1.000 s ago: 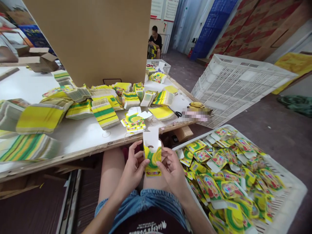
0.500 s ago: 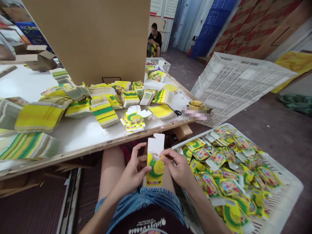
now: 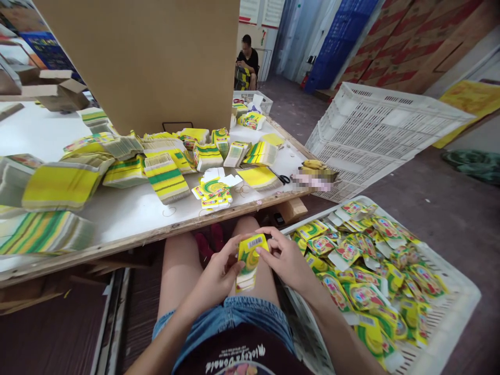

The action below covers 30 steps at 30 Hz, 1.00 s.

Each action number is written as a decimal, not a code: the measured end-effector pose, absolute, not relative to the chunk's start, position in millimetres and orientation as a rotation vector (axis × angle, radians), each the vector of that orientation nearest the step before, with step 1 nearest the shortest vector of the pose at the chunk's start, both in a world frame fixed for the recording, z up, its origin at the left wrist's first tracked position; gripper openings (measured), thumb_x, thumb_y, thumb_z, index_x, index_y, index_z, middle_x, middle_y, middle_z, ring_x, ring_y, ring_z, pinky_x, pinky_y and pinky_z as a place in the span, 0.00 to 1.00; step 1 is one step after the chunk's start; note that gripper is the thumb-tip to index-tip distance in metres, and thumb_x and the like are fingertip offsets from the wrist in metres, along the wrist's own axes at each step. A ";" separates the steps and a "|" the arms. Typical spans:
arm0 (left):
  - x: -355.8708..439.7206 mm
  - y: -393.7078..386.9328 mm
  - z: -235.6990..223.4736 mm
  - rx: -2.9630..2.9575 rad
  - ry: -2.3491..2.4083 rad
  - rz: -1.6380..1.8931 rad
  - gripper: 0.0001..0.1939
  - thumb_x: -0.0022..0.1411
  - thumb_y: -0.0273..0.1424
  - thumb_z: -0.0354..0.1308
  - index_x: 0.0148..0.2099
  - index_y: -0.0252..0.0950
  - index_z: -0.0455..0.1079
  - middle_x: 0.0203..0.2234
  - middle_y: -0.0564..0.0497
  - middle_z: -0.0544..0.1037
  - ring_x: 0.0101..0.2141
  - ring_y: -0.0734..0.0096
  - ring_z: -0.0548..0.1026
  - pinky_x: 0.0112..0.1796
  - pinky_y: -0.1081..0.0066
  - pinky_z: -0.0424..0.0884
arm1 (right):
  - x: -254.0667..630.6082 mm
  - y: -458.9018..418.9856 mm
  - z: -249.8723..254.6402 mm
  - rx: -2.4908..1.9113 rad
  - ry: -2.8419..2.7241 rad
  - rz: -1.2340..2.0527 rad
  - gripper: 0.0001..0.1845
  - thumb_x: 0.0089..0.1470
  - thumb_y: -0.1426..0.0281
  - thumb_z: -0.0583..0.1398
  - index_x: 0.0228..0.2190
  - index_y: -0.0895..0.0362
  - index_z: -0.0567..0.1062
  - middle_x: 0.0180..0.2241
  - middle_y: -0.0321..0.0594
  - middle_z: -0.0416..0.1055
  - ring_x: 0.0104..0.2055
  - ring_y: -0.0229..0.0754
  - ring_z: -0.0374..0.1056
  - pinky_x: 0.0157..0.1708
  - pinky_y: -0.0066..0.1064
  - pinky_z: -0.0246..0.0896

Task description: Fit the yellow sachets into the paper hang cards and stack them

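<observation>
Above my lap, both hands hold a small yellow and green carton [image 3: 248, 263] with a barcode on its upper end. My left hand [image 3: 224, 265] grips its left side, thumb on the front. My right hand [image 3: 282, 256] pinches the upper right edge, thumb on the face near the barcode. To my right stands a white plastic crate [image 3: 464, 307] filled with many similar cartons [image 3: 367, 297]. Ahead, a small pile of yellow and white carton pieces [image 3: 215, 190] lies near the edge of the table [image 3: 117, 221].
Stacks of flat yellow cartons [image 3: 166, 179] spread across the table before a large cardboard box [image 3: 156, 62]. Black scissors [image 3: 284, 178] and bananas [image 3: 314, 165] lie at the right corner. White crates [image 3: 375, 135] are stacked beyond. A person [image 3: 247, 62] sits at the back.
The carton's white top flap, upright before, is folded down, and a barcode end now shows. My right hand has shifted up to the carton's top edge.
</observation>
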<state>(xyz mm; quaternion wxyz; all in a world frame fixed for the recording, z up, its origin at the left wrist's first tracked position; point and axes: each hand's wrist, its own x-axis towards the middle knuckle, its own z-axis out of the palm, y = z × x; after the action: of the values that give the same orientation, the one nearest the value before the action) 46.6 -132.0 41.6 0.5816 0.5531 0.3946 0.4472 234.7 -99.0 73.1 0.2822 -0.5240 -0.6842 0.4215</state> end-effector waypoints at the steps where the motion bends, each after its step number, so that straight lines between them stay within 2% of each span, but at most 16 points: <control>1: 46.6 -132.1 42.0 1.270 0.897 1.043 0.23 0.63 0.28 0.55 0.60 0.42 0.63 0.54 0.43 0.73 0.50 0.60 0.73 0.52 0.65 0.68 | 233.0 -99.3 72.0 -1.415 -1.860 1.069 0.18 0.54 0.68 0.59 0.48 0.53 0.69 0.18 0.25 0.59 0.21 0.35 0.58 0.23 0.25 0.49; 5: 47.2 -132.1 38.4 1.114 0.808 1.074 0.24 0.64 0.30 0.56 0.61 0.41 0.59 0.51 0.42 0.75 0.49 0.60 0.74 0.49 0.65 0.70 | 224.7 -102.8 69.4 -1.427 -1.878 0.987 0.17 0.54 0.69 0.59 0.46 0.54 0.67 0.17 0.24 0.57 0.20 0.35 0.58 0.23 0.26 0.48; 10: 50.0 -132.1 37.5 1.059 0.774 1.090 0.24 0.61 0.30 0.60 0.59 0.40 0.62 0.50 0.43 0.76 0.49 0.59 0.74 0.47 0.67 0.71 | 220.0 -107.0 69.9 -1.469 -1.862 1.027 0.18 0.52 0.68 0.61 0.45 0.53 0.66 0.17 0.24 0.63 0.20 0.36 0.60 0.23 0.26 0.50; 15: 50.1 -128.2 43.1 1.034 0.757 1.092 0.24 0.61 0.31 0.60 0.59 0.39 0.62 0.49 0.42 0.77 0.48 0.59 0.75 0.46 0.67 0.71 | 224.6 -108.0 71.2 -1.485 -1.895 0.950 0.18 0.54 0.69 0.60 0.47 0.54 0.67 0.18 0.26 0.65 0.22 0.39 0.65 0.25 0.27 0.53; 17: 47.9 -125.9 44.7 1.016 0.754 1.096 0.23 0.60 0.31 0.61 0.57 0.39 0.63 0.47 0.43 0.78 0.46 0.60 0.76 0.44 0.67 0.71 | 228.4 -108.5 69.5 -1.396 -1.871 1.003 0.17 0.57 0.67 0.58 0.49 0.55 0.68 0.21 0.30 0.69 0.25 0.39 0.67 0.27 0.28 0.57; 20: 47.9 -124.1 43.1 1.024 0.730 1.080 0.23 0.59 0.29 0.62 0.56 0.38 0.64 0.45 0.44 0.79 0.43 0.62 0.77 0.43 0.68 0.72 | 233.5 -109.5 61.9 -1.301 -1.777 0.991 0.13 0.60 0.64 0.57 0.45 0.55 0.74 0.32 0.39 0.75 0.32 0.40 0.69 0.32 0.29 0.62; 22: 54.0 -125.1 39.4 1.035 0.717 1.079 0.22 0.59 0.29 0.62 0.55 0.38 0.64 0.45 0.44 0.79 0.42 0.62 0.78 0.42 0.68 0.73 | 236.1 -110.9 55.2 -1.274 -1.667 0.983 0.12 0.60 0.62 0.57 0.42 0.55 0.75 0.37 0.42 0.75 0.36 0.42 0.71 0.35 0.30 0.65; 25: 69.0 -124.7 36.6 1.124 0.722 1.081 0.20 0.61 0.28 0.60 0.55 0.37 0.63 0.46 0.42 0.78 0.41 0.62 0.78 0.41 0.67 0.73 | 246.4 -113.6 51.4 -1.250 -1.552 1.031 0.13 0.60 0.61 0.57 0.42 0.54 0.73 0.39 0.43 0.74 0.40 0.44 0.71 0.39 0.32 0.67; 27: 74.9 -115.0 40.4 1.317 0.748 1.067 0.20 0.63 0.29 0.56 0.57 0.38 0.63 0.49 0.42 0.76 0.44 0.61 0.77 0.43 0.66 0.73 | 264.4 -115.2 57.0 -1.342 -1.588 0.901 0.13 0.59 0.60 0.57 0.41 0.54 0.73 0.39 0.43 0.74 0.40 0.44 0.71 0.39 0.34 0.67; 29: 71.0 -91.6 48.0 1.626 0.874 1.060 0.19 0.65 0.29 0.53 0.58 0.38 0.63 0.53 0.42 0.73 0.51 0.61 0.73 0.50 0.64 0.70 | 292.3 -116.5 67.5 -1.516 -1.653 0.578 0.16 0.58 0.57 0.57 0.40 0.54 0.75 0.39 0.45 0.75 0.38 0.46 0.70 0.38 0.36 0.65; 30: 64.8 -74.7 51.9 1.816 1.011 1.059 0.20 0.64 0.29 0.54 0.58 0.38 0.63 0.55 0.42 0.72 0.54 0.60 0.71 0.53 0.63 0.67 | 308.2 -117.3 72.9 -1.612 -1.653 0.359 0.18 0.57 0.55 0.56 0.39 0.55 0.76 0.38 0.45 0.75 0.37 0.47 0.69 0.39 0.38 0.64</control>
<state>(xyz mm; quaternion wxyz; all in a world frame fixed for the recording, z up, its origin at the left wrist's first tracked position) 64.8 -74.7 51.9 0.3934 0.7157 0.3983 0.4175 308.2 -117.3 72.9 0.3915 -0.6348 -0.6510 0.1413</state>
